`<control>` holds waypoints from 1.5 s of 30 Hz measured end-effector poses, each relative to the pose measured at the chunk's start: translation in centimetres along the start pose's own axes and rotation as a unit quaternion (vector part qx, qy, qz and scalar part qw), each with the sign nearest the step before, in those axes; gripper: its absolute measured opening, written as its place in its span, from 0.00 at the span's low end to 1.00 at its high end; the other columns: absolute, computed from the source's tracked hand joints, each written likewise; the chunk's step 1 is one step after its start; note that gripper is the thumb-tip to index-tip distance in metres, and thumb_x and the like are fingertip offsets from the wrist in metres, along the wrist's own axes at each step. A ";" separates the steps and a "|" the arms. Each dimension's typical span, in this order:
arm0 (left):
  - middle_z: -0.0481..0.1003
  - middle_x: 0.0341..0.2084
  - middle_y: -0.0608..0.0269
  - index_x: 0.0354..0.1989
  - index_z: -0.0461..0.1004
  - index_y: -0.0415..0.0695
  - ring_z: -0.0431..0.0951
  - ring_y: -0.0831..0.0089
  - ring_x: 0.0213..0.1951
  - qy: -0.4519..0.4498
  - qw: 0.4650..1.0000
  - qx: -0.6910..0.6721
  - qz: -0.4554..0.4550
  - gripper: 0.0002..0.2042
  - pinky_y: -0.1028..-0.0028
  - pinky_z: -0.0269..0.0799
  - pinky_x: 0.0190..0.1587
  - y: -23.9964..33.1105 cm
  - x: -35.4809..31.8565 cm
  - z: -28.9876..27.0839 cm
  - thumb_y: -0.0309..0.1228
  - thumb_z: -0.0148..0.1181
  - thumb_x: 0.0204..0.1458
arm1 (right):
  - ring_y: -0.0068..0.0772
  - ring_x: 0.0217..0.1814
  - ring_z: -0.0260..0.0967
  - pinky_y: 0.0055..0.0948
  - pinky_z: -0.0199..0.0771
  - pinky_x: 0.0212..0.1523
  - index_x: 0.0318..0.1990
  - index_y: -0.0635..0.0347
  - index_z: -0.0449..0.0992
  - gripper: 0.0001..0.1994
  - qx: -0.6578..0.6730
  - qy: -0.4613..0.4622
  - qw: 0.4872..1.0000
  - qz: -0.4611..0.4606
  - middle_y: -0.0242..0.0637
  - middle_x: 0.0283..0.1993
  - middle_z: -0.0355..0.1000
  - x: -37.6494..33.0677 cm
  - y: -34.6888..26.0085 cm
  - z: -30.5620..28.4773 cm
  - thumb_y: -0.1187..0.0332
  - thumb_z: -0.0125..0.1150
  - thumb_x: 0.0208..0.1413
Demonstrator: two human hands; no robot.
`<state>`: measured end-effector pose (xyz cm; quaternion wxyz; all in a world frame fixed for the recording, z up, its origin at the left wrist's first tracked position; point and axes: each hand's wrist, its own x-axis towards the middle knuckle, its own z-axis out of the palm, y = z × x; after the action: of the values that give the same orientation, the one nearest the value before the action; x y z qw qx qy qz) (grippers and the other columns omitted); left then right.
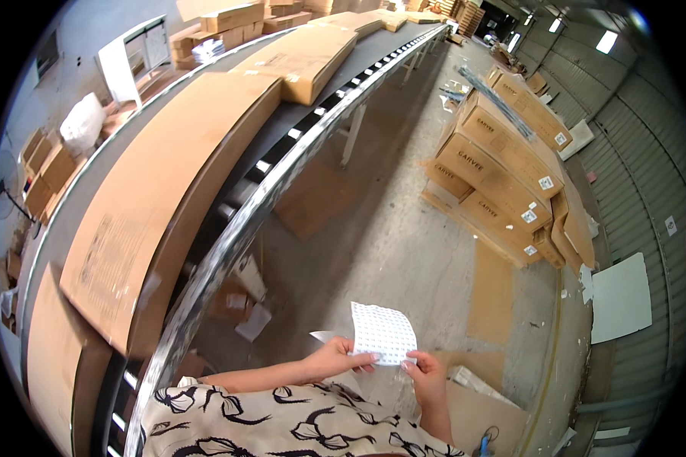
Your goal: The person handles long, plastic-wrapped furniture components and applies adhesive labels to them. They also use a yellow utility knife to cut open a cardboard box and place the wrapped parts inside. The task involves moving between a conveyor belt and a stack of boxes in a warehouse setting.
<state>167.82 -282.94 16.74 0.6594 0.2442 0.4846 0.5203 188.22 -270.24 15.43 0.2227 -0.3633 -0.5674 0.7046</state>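
One white printed sheet point(383, 332), covered with rows of small dark marks, is held by two hands, near and to the right of the conveyor, above the floor point(392, 190). Its lower left edge is pinched by the left hand point(334, 360), the thumb laid over the front; its lower right corner is gripped between thumb and fingers of the right hand point(427, 372). One pointed white paper corner point(322, 335) is seen beside the left hand; whether it belongs to the same sheet cannot be told. One cream garment point(297, 426) with black bow patterns is worn by the person.

On the left, one curved conveyor point(280, 122) is loaded with three large brown cartons point(168, 190) in a row, and more are carried at the far end, too small to be counted surely. On the right, at least five printed cartons point(495, 171) are stacked, and four square white labels can be counted on them. One bundle of grey strips point(499, 103) is laid across the stack. Farther right, one white board point(621, 297) is stood by one corrugated wall point(647, 167).
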 end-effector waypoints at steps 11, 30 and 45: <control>0.78 0.30 0.61 0.39 0.76 0.39 0.76 0.77 0.33 0.094 0.995 0.002 0.029 0.11 0.77 0.71 0.36 20.6 30.9 -11.6 0.32 0.58 0.52 | 0.26 0.45 0.67 0.25 0.67 0.46 0.38 0.64 0.75 0.12 0.043 -0.094 0.993 -0.051 0.35 0.43 0.70 39.9 -10.0 -3.2 0.81 0.64 0.43; 0.77 0.32 0.61 0.39 0.75 0.38 0.76 0.78 0.32 0.117 0.981 -0.070 0.137 0.10 0.78 0.70 0.33 63.2 82.8 -36.0 0.27 0.61 0.49 | 0.21 0.44 0.67 0.21 0.71 0.41 0.39 0.64 0.75 0.13 -0.095 -0.113 0.976 -0.161 0.34 0.42 0.70 109.0 -36.6 -7.0 0.80 0.66 0.42; 0.78 0.31 0.56 0.39 0.76 0.36 0.78 0.69 0.35 0.313 0.908 -0.044 0.276 0.09 0.74 0.71 0.36 92.7 117.8 -58.8 0.27 0.56 0.52 | 0.29 0.39 0.68 0.24 0.68 0.38 0.33 0.58 0.78 0.10 -0.133 -0.227 0.910 -0.321 0.35 0.35 0.68 164.2 -55.0 -3.1 0.76 0.68 0.40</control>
<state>72.34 -153.50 23.89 0.3141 0.1637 0.5554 0.7523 80.59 -134.93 25.46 0.2517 -0.0186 -0.7772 0.5765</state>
